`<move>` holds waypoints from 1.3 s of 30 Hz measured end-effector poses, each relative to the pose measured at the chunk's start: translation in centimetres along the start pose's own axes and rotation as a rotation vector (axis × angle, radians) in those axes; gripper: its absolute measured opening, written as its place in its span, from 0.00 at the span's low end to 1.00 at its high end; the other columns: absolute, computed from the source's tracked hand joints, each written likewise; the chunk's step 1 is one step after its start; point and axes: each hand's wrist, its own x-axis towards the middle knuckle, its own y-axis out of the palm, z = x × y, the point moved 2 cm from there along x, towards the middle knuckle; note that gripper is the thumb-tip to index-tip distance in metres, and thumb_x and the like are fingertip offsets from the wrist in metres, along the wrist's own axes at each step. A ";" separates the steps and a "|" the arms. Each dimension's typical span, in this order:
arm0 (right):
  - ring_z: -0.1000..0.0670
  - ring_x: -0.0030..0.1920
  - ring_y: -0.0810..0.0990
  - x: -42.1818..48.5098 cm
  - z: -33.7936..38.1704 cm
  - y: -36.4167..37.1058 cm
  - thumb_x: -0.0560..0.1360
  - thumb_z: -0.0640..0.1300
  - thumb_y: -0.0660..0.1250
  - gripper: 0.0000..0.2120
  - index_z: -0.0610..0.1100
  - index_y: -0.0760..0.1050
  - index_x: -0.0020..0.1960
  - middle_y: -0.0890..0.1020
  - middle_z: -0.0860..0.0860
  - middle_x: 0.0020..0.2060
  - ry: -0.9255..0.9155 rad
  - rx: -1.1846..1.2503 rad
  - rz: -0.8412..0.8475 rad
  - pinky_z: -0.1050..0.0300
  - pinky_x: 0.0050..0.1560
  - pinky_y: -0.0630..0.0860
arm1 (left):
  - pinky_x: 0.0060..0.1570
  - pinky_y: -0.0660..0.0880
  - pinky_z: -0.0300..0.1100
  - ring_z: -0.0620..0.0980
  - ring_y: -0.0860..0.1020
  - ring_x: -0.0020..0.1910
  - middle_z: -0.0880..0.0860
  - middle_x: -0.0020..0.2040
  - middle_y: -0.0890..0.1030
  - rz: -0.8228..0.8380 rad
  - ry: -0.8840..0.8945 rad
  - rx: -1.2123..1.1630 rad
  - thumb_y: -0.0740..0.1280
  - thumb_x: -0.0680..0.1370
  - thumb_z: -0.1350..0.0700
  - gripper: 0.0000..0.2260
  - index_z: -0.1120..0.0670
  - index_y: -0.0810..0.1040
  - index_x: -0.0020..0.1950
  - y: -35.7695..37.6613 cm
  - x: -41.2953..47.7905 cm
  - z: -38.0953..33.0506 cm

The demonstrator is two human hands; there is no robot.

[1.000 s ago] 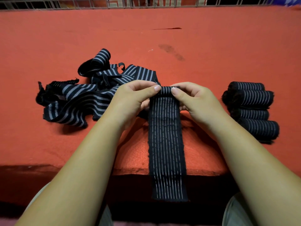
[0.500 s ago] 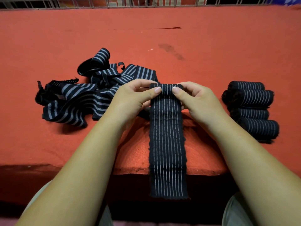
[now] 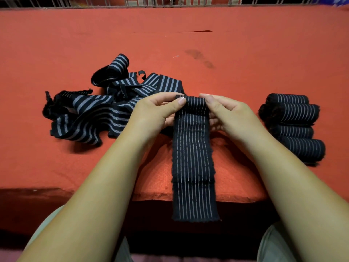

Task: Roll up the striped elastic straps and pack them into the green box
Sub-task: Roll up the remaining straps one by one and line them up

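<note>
Head view looked down on a counter [image 3: 245,53] covered with an orange-red cloth, at which a person sat with both bare forearms stretched forward. A dark strap [image 3: 192,148] with thin pale stripes lay lengthwise in the middle, between the arms. Its far end was wound into a small roll [image 3: 192,104], and its near end hung over the counter's front edge above the person's lap.

The left hand [image 3: 153,112] gripped the left end of that roll, its thumb laid across the top and its fingers curled behind. The right hand [image 3: 232,114] gripped the right end in the same way, thumb on top and fingers tucked under the strap. The two thumbs were apart, with the striped roll showing between them.

To the left of the hands a loose pile of straps [image 3: 94,118], with broader grey stripes, lay tangled and touched the left hand's far side. To the right, well apart from the right hand, four finished rolls [image 3: 292,127] lay side by side in a row, touching one another. A dark stain [image 3: 200,58] marked the cloth beyond the hands, and a metal rail [image 3: 170,1] ran along the far edge.
</note>
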 end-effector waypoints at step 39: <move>0.52 0.39 0.78 0.4 -0.3 -0.7 0.84 0.49 0.69 0.09 0.54 0.84 0.62 0.83 0.56 0.40 -0.110 -0.114 -0.037 0.48 0.45 0.78 | 0.58 0.85 0.54 0.61 0.88 0.56 0.57 0.55 0.88 -0.011 0.044 0.066 0.77 0.80 0.57 0.12 0.51 0.86 0.63 -0.1 0.2 0.2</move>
